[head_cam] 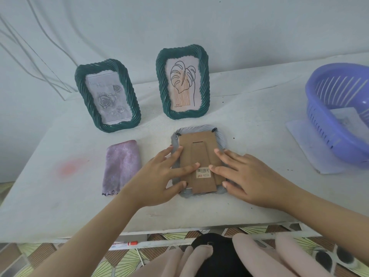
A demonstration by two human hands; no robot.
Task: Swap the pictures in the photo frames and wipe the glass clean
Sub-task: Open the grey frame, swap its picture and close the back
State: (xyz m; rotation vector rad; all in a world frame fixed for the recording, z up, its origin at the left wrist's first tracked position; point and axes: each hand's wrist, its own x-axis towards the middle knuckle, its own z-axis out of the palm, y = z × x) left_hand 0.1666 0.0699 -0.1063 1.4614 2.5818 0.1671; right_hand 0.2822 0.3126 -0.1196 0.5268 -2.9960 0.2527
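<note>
grey frame [199, 129] lies face down on the desk [199, 213]; left hand [159, 176] at its 8 o'clock, right hand [245, 176] at 4 o'clock, both flat-fingered, seemingly pressing its cardboard back [199, 152].

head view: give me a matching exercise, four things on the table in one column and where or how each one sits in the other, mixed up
Things
1. grey frame
2. purple cloth
3. blue basket
4. leaf-drawing frame

Place or state
a. standing upright at the back
b. folded flat, left of the grey frame
c. face down under the left hand and right hand
d. far right of the view

Pairs: 1-c, 2-b, 3-d, 4-a
</note>
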